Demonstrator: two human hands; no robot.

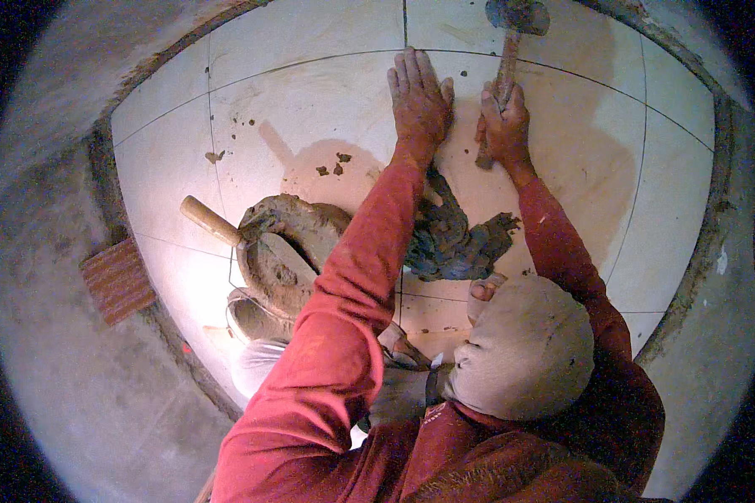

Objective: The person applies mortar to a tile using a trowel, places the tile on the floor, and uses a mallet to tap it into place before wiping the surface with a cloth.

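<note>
My left hand (419, 99) lies flat on a pale floor tile (310, 109), fingers together and stretched out, near a dark joint line. To its right, my right hand (506, 121) grips the handle of a mallet (518, 15) with a dark head. The mallet's head is over the tiles at the far side. A dark, crumpled rag (457, 239) lies on the tiles between my forearms. Left of my left forearm stands a basin of mortar (323, 220). A trowel (210, 220) rests in it, its wooden handle sticking out over the rim.
Nearer than the basin is a second round container (256, 314), partly hidden. Lumps of mortar (335, 166) dot the tiles. A reddish ribbed piece (117, 281) lies at the left edge. Rough grey concrete (75, 377) borders the tiled floor.
</note>
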